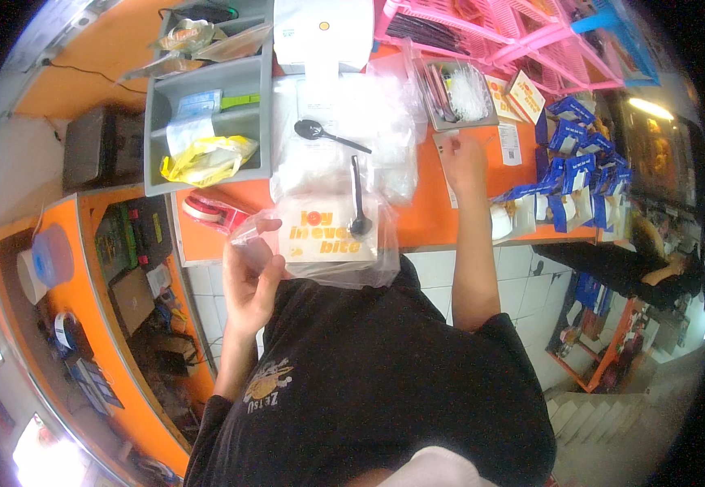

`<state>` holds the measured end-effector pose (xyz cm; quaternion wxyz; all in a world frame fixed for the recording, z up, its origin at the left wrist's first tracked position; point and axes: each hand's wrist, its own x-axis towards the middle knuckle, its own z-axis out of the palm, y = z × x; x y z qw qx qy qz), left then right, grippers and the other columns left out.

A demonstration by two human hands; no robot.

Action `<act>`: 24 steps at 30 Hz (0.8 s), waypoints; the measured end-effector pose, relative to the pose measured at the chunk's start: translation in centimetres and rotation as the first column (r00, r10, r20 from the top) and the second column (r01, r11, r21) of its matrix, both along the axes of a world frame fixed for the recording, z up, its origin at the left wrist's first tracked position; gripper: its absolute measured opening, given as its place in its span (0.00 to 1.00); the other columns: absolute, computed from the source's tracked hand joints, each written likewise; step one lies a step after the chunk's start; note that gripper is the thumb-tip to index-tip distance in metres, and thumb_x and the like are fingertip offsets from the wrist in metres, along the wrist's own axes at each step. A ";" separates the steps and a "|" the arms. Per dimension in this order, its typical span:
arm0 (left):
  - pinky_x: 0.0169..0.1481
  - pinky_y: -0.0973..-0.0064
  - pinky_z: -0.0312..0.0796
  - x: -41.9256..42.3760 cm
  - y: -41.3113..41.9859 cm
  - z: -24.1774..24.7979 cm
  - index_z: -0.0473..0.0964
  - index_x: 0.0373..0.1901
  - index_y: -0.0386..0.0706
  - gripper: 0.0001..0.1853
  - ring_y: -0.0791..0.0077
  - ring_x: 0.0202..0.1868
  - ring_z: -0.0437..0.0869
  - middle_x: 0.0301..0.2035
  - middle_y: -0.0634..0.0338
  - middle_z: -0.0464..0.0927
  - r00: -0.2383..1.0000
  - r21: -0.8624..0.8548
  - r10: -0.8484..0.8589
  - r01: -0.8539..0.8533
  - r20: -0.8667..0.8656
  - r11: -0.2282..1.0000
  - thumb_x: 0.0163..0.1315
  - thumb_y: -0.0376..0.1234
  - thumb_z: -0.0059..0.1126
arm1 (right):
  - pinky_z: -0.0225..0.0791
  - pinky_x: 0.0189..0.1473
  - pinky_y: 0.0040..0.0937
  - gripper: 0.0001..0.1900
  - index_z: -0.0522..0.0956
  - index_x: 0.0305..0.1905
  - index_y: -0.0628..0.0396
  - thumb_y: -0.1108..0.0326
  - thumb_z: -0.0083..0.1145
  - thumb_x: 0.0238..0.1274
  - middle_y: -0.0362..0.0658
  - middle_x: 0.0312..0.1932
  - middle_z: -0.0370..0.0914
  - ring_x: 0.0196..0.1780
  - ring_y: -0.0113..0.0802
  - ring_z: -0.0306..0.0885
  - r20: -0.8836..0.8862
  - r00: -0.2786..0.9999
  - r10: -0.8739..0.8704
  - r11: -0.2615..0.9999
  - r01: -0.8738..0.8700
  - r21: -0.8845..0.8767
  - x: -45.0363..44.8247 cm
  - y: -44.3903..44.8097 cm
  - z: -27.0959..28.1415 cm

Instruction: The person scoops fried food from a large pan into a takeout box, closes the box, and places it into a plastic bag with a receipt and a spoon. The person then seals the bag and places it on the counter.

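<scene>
My left hand (252, 283) pinches the edge of a clear plastic bag (383, 268) at the counter's front edge. On or inside the bag lies a cream printed card (304, 252) with orange lettering. A black plastic spoon (357, 189) rests bowl-down over the card's right side. Another black spoon (328, 135) lies farther back on a stack of clear plastic bags (294, 161). Out to the right, my right hand (465, 161) is over the orange counter (428, 213), fingers curled, at a pale strip of card or paper (444, 149). Whether it grips the strip is unclear.
A grey divided tray (262, 122) with a yellow packet (209, 161) stands left. Behind are a white device (352, 36) and pink baskets (499, 39). A small container (431, 119), a receipt (509, 146) and blue-and-white packets (578, 173) lie right. Another person's arm (663, 274) shows far right.
</scene>
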<state>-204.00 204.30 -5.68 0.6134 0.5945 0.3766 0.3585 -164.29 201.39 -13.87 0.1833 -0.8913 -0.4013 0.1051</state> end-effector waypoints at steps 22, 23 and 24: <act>0.35 0.78 0.79 1.2 1.3 0.1 0.60 0.70 0.33 0.26 0.80 0.33 0.79 0.64 0.43 0.70 0.994 0.121 -0.107 0.105 0.016 0.987 0.74 0.30 0.51 | 0.70 0.53 0.48 0.12 0.80 0.44 0.58 0.65 0.66 0.58 0.51 0.44 0.81 0.48 0.52 0.80 -0.085 0.584 0.807 0.552 -0.696 0.460 -20.1 -0.9 6.2; 0.35 0.78 0.78 1.2 1.2 0.1 0.60 0.70 0.33 0.26 0.80 0.32 0.79 0.64 0.43 0.70 0.994 0.133 -0.109 0.109 -0.006 0.985 0.73 0.29 0.52 | 0.70 0.53 0.50 0.12 0.79 0.44 0.58 0.63 0.65 0.60 0.52 0.44 0.81 0.49 0.52 0.79 0.010 0.610 0.793 0.494 -0.651 0.576 -19.3 -1.3 6.3; 0.35 0.79 0.78 1.2 1.2 0.1 0.60 0.70 0.33 0.26 0.80 0.32 0.79 0.64 0.44 0.71 0.993 0.146 -0.111 0.113 -0.028 0.983 0.73 0.28 0.53 | 0.69 0.55 0.50 0.15 0.79 0.45 0.60 0.60 0.66 0.61 0.53 0.47 0.80 0.52 0.53 0.78 0.041 0.759 0.650 0.615 -0.557 0.558 -18.4 -1.3 6.3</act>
